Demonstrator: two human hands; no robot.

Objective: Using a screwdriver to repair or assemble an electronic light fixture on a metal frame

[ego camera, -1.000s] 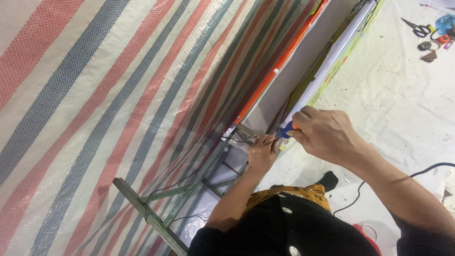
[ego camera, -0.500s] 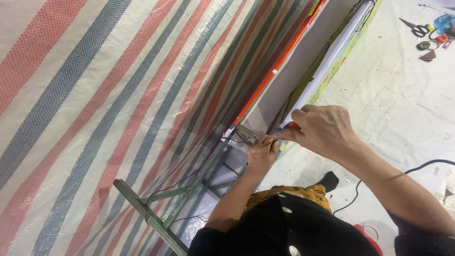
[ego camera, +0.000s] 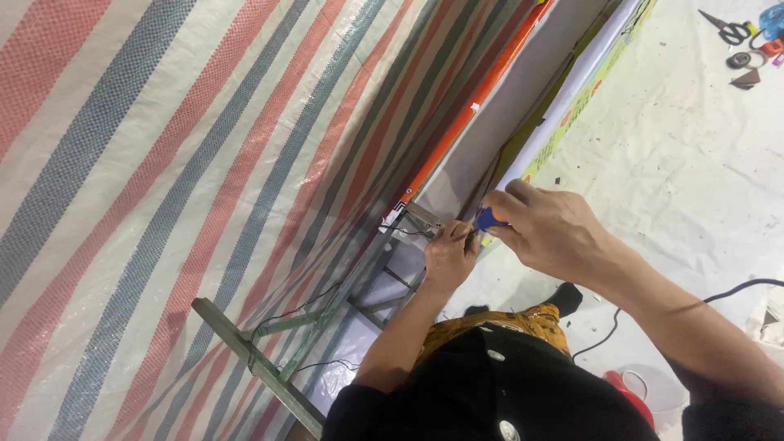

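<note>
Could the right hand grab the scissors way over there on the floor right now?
Probably not. The scissors lie far off on the white floor sheet, while the right hand is up by the metal frame, wrapped around a blue-handled tool.

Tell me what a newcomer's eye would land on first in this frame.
The red, blue and white striped tarpaulin fills the whole left side. At centre, the right hand grips a blue-handled tool beside the left hand, at the corner of a green metal frame. Scissors lie far upper right.
</note>
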